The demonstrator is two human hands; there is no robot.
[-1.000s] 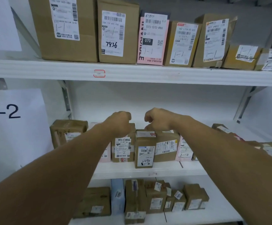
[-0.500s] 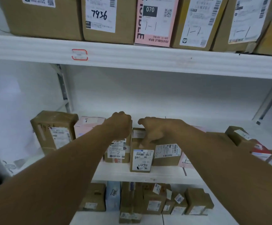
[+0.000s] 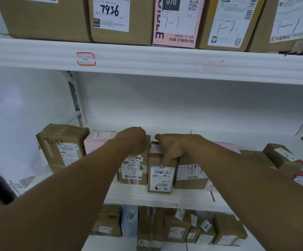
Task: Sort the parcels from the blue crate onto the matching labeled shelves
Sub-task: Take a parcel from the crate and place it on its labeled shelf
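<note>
Two hands are at the white middle shelf [image 3: 156, 198]. The right hand [image 3: 176, 147] pinches the small brown cardboard parcel marked 2470 [image 3: 160, 180], thumb on its front and fingers over its top. The left hand [image 3: 134, 142] curls atop the neighbouring brown cardboard box [image 3: 132, 173], its grip hidden.

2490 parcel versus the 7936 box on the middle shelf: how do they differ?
The 2490 parcel is slimmer than the 7936 box. 2490 is penned on the parcel's white label; 7936 on the box's bare cardboard. The right hand grips the 2490 parcel; the 7936 box stands untouched. Both are brown cardboard on the middle shelf.
</note>
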